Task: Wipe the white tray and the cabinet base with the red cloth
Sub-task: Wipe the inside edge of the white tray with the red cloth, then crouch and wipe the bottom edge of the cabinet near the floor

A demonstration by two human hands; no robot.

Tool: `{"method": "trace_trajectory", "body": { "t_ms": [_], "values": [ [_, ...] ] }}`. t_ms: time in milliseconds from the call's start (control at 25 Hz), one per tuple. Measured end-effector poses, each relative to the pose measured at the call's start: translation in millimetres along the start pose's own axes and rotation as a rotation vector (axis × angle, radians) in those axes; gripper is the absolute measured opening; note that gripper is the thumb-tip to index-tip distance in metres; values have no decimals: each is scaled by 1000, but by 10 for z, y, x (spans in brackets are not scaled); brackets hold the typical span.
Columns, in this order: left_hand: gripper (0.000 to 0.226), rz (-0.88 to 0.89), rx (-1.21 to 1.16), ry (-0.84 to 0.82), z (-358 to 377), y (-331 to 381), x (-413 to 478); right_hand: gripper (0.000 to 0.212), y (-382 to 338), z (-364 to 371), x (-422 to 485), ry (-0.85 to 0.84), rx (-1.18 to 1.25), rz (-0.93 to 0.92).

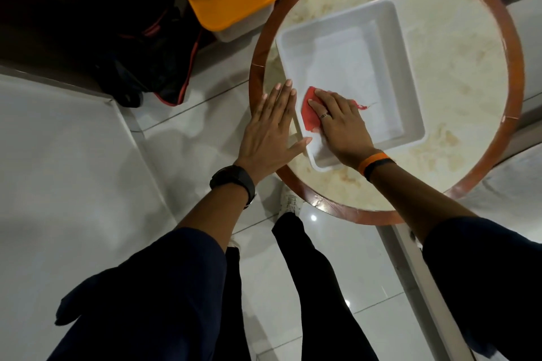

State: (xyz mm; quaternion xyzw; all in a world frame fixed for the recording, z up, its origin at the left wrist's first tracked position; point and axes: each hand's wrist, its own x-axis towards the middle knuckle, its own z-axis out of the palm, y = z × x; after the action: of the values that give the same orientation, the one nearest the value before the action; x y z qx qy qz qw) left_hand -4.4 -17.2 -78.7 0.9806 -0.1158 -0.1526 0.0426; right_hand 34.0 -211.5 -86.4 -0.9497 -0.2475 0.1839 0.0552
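Your right hand (337, 123) lies flat, fingers together, pressing the red cloth (310, 110) onto the floor of the white tray (390, 73) at its near left corner. Your left hand (271, 132) rests open, fingers stretched, against the tray's left rim on the round table (457, 38).

Right hand (337, 121) presses the red cloth (309, 114) flat inside the white tray (387, 47); left hand (271, 129) lies flat, bracing the tray's left rim on the round table (457, 73).
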Motion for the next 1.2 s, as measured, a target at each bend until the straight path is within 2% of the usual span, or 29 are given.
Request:
{"method": "trace_trajectory", "body": {
  "t_ms": [160,240,360,440,520,600,720,840,920,1000,1120,1200],
  "values": [
    [102,-31,-47,25,-115,-102,-74,47,-153,-212,141,75,78,117],
    [101,-64,-88,56,-168,-280,-204,49,-278,-342,145,205,180,186],
    [102,-91,-71,47,-80,-788,-526,48,-738,-441,27,479,453,211],
    [102,-139,-46,1,123,-1165,-835,49,-1225,-315,-17,543,655,158],
    [103,-182,-20,-61,442,-1533,-1194,50,-1765,103,29,444,857,143],
    [104,-218,34,-198,930,-1943,-1614,51,-2307,834,194,248,990,191],
    [107,-281,143,-496,1731,-2588,-2154,45,-3000,2196,565,-105,1173,373],
    [109,-274,348,-724,2288,-3136,-2358,44,-3545,3337,878,-344,1313,529],
    [111,-240,503,-839,2601,-3458,-2312,45,-3881,3982,1082,-421,1403,592],
    [112,-218,625,-915,2832,-3704,-2151,46,-4145,4424,1322,-425,1455,642],
    [112,-213,727,-996,3041,-3951,-1853,51,-4456,4678,1872,-360,1515,652],
    [112,-239,758,-1035,3129,-4078,-1719,55,-4626,4714,2291,-380,1529,613]
  ]
}}
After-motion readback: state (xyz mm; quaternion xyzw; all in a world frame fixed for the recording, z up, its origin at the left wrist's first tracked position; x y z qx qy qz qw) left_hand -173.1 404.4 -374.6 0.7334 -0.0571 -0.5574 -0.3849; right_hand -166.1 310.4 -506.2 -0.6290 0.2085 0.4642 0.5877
